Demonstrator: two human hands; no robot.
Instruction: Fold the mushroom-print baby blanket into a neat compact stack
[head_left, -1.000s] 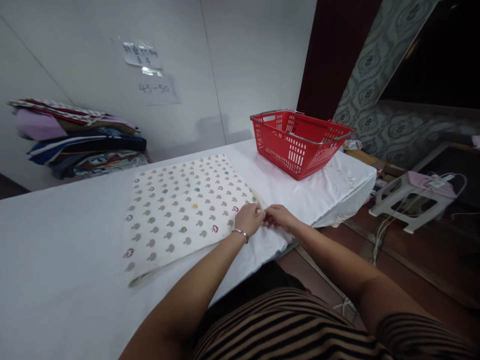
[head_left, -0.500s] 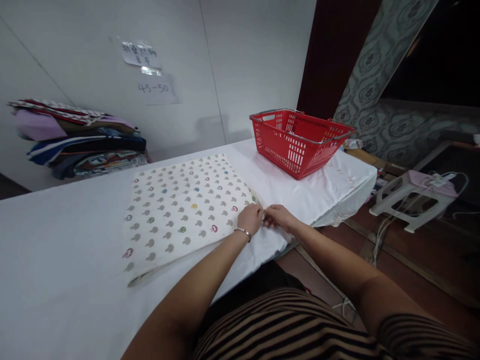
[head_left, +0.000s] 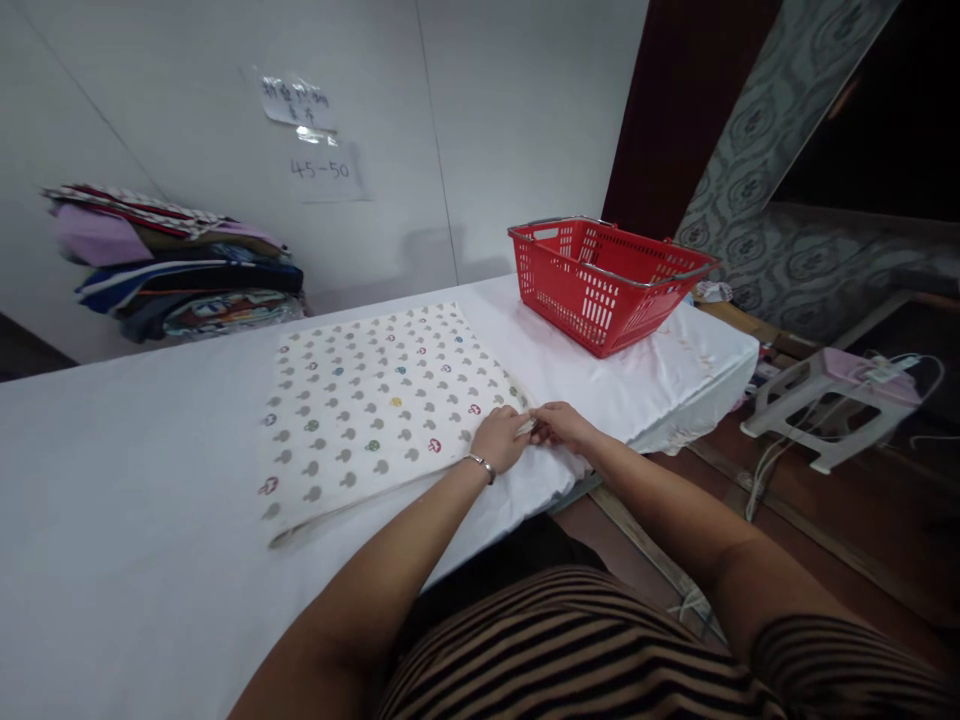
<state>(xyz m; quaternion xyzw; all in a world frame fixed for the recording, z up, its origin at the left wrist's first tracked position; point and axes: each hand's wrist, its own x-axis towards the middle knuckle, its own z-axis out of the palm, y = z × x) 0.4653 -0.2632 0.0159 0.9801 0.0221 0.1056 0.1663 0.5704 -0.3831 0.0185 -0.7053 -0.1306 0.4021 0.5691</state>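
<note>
The patterned cloth [head_left: 382,410] lies flat and folded on the white surface [head_left: 112,560]. Left hand [head_left: 501,438] and right hand [head_left: 561,425] meet at its near right corner, fingers closed, pinching the edge. Further folding looks undone. Red basket [head_left: 607,285] sits well apart; stacked fabrics [head_left: 180,265] line the wall.

Both forearms are bare from the elbow down. The left hand [head_left: 501,438] carries a thin silver bangle [head_left: 480,464] at the wrist — plain, narrow, metallic. The right hand [head_left: 562,426] wears nothing. Short sleeves and the torso show a striped top [head_left: 570,650] — dark brown and tan bands.
</note>
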